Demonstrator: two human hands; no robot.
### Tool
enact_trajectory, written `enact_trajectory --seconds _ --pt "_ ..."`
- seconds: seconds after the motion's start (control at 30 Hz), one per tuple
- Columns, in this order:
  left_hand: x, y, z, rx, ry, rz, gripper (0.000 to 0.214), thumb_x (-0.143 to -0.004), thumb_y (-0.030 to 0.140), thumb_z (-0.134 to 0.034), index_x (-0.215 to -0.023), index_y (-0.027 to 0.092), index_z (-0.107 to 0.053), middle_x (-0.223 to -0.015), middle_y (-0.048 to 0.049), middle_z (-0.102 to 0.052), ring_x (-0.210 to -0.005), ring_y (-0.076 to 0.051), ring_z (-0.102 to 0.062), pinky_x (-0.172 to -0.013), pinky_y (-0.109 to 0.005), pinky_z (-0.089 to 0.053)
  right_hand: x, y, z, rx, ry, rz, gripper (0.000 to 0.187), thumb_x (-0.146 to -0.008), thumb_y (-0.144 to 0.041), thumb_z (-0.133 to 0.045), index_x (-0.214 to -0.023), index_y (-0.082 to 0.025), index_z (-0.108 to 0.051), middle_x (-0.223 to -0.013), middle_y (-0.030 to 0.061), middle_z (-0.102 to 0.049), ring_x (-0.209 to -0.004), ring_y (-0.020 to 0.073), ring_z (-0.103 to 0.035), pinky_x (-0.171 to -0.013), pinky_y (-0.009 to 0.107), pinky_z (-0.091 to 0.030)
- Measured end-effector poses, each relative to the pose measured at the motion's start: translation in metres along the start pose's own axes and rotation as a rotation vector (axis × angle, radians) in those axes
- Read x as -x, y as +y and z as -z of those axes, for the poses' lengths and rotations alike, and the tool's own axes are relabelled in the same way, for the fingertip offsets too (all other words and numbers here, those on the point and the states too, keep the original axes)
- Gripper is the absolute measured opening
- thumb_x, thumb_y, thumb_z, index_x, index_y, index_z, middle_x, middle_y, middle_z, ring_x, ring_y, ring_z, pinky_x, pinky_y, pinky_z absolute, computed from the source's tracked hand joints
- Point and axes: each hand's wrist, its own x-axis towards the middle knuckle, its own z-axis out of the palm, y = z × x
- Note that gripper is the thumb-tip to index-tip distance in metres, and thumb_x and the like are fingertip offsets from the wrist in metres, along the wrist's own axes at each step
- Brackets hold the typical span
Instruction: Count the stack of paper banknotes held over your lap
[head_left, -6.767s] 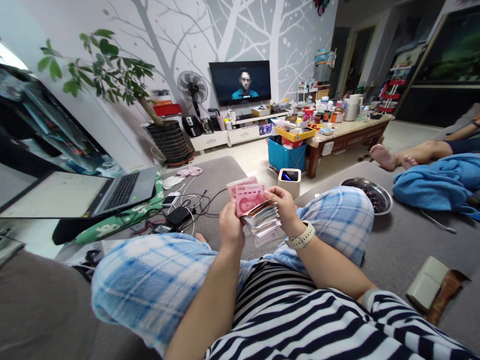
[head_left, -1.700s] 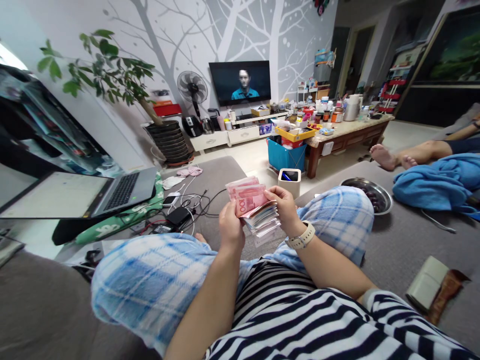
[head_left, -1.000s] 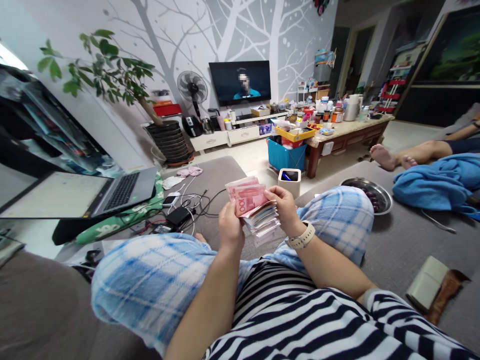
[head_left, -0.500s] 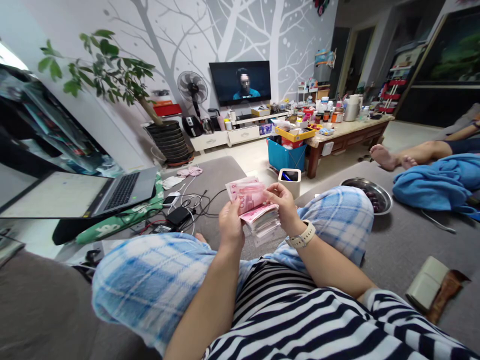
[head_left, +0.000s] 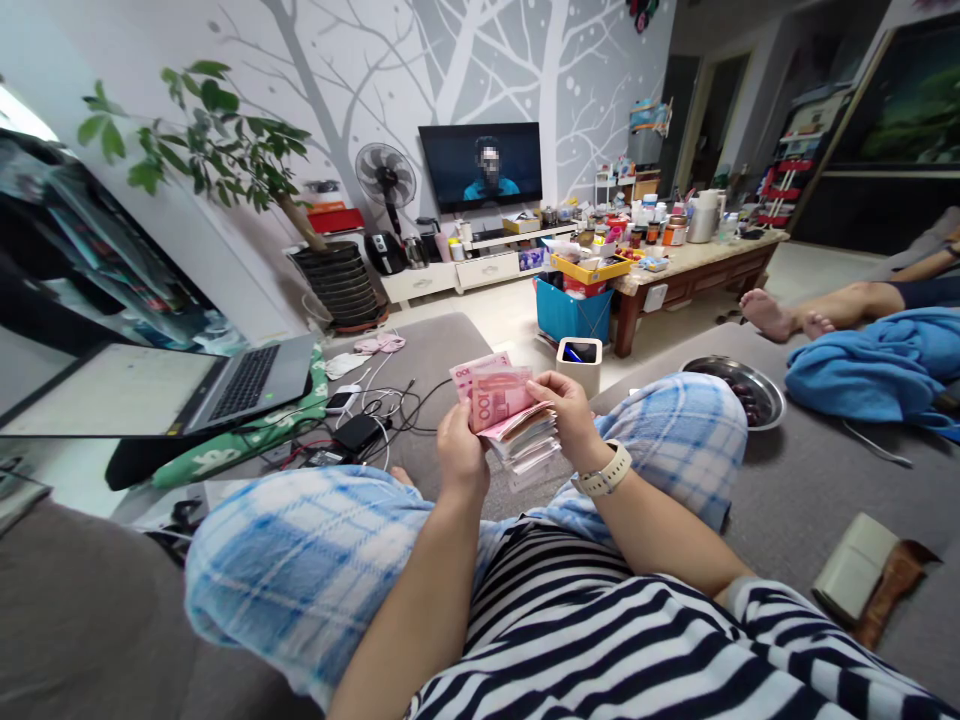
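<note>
Head view: the left hand [head_left: 461, 450] is clamped on a thick, uneven-edged wad of paper banknotes [head_left: 531, 440], held up between fleecy blue-and-white plaid trouser legs [head_left: 300, 530]. The right hand [head_left: 571, 415], wearing a cream-strapped watch [head_left: 604, 472], pinches the wad's upper right edge. Flat pink notes [head_left: 506, 388] fan out on top, the figure 100 legible though turned. Rightward, a round, shiny steel bowl [head_left: 776, 405] rests on matte grey upholstery [head_left: 787, 490].
</note>
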Motion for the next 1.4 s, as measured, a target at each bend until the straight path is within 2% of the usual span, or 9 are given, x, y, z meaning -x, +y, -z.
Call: enact_trajectory --seconds 0.2,0.47,0.87,1.17,1.4 --pt "-0.0013 -0.0022 0.0016 0.023 -0.068 0.021 0.014 -0.068 0.029 -0.058 -0.062 0.016 -0.061 -0.065 -0.0001 -0.059 -0.06 -0.012 -0.052 -0.058 -0.023 -0.043 -0.0002 0.0014 0.0001 -0.013 -0.003 0.002 0.021 -0.065 -0.034 -0.067 -0.063 -0.017 -0.056 -0.055 -0.0043 -0.05 -0.05 0.0084 -0.041 -0.049 0.022 -0.032" --pt "0.0014 0.0021 -0.0004 -0.071 -0.047 0.028 0.018 -0.069 0.033 -0.056 -0.062 0.017 -0.059 -0.066 -0.001 -0.058 -0.059 -0.013 -0.051 -0.058 -0.025 -0.042 -0.0007 0.0026 0.0006 -0.004 0.004 0.004 0.023 -0.064 -0.036 -0.068 -0.062 -0.017 -0.056 -0.053 -0.0045 -0.049 -0.048 0.0084 -0.041 -0.048 0.022 -0.032" --pt "0.004 0.0049 -0.0002 -0.112 -0.042 0.003 0.017 -0.072 0.027 -0.053 -0.06 0.017 -0.059 -0.064 -0.001 -0.058 -0.056 -0.012 -0.047 -0.051 -0.022 -0.038 0.0001 0.0029 0.0005 -0.008 0.009 -0.003 0.021 -0.065 -0.034 -0.068 -0.062 -0.016 -0.057 -0.053 -0.0045 -0.05 -0.048 0.0079 -0.041 -0.047 0.022 -0.031" --pt "0.0009 -0.0017 0.0029 -0.036 -0.073 0.019 0.014 -0.071 0.029 -0.055 -0.065 0.018 -0.06 -0.066 -0.0005 -0.059 -0.058 -0.012 -0.05 -0.055 -0.023 -0.04 0.0 0.0032 0.0007 -0.023 0.008 -0.005 0.021 -0.065 -0.034 -0.069 -0.062 -0.016 -0.057 -0.052 -0.0046 -0.05 -0.047 0.008 -0.041 -0.047 0.022 -0.031" --pt "0.0048 0.0067 -0.0008 -0.178 -0.055 -0.022 0.021 -0.075 0.03 -0.05 -0.062 0.016 -0.06 -0.066 -0.0022 -0.06 -0.059 -0.012 -0.049 -0.054 -0.022 -0.04 -0.0001 0.0029 0.0006 -0.012 0.01 -0.004 0.022 -0.064 -0.035 -0.069 -0.062 -0.016 -0.057 -0.053 -0.0043 -0.051 -0.048 0.0076 -0.041 -0.047 0.021 -0.031"
